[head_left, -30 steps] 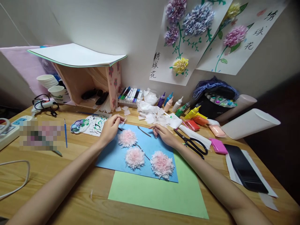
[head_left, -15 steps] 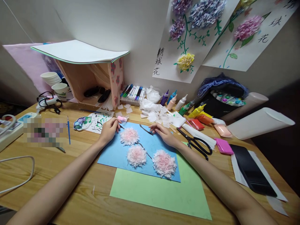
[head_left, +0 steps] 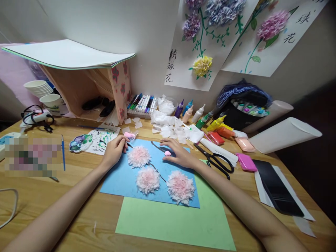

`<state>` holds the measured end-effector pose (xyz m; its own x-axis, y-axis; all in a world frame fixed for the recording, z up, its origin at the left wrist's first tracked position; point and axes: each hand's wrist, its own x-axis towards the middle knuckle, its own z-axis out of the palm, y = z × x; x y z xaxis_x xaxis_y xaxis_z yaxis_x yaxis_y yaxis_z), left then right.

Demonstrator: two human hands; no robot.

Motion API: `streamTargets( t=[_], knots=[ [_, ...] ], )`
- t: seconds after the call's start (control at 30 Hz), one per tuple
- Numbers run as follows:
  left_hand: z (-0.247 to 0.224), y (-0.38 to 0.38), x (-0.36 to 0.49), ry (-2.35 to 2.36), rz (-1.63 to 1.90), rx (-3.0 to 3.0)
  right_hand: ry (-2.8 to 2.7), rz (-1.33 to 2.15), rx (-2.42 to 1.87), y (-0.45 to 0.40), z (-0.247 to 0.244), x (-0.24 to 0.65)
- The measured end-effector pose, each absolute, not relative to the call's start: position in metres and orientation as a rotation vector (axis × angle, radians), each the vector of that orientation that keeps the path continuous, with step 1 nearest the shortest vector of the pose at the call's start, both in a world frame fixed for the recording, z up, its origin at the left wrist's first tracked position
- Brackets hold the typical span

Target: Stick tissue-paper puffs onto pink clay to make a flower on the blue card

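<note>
On the blue sheet (head_left: 118, 182) sit three ruffled pink-and-white paper flowers (head_left: 180, 187), joined by thin dark stem lines. My left hand (head_left: 115, 149) is at the sheet's upper left corner, fingers pinched together beside a short dark line; what they hold, if anything, is hidden. Over the sheet's upper right part, my right hand (head_left: 176, 153) has thumb and fingers apart. A small pink lump (head_left: 167, 153) shows between them, at the lower end of a dark branch line (head_left: 157, 145). Whether the fingers touch the lump I cannot tell.
A green sheet (head_left: 168, 224) lies under the blue one. Black scissors (head_left: 217, 162), a pink packet (head_left: 246, 162) and a phone (head_left: 278, 187) are to the right. Behind are white paper scraps (head_left: 168, 129), paint bottles (head_left: 187, 113) and markers (head_left: 143, 104). A blue brush (head_left: 63, 154) lies left.
My right hand's fingers have spread, and the pink lump now shows between them. My left hand stays pinched at the corner. The whole view has shifted slightly.
</note>
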<state>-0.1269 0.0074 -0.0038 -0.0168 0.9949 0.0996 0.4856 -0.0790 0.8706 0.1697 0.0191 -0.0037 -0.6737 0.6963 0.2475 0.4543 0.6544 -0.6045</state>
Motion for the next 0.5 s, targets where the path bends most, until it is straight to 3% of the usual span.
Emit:
streamTargets(
  t=[0.17,0.5],
  knots=[
    [-0.003,0.007,-0.126,1.583,1.023,1.629,-2.537,0.661,-0.726,0.007,0.0,0.19],
    [-0.004,0.007,-0.126,1.584,1.014,1.646,-2.632,0.605,-0.817,-0.006,-0.012,0.194]
  ],
)
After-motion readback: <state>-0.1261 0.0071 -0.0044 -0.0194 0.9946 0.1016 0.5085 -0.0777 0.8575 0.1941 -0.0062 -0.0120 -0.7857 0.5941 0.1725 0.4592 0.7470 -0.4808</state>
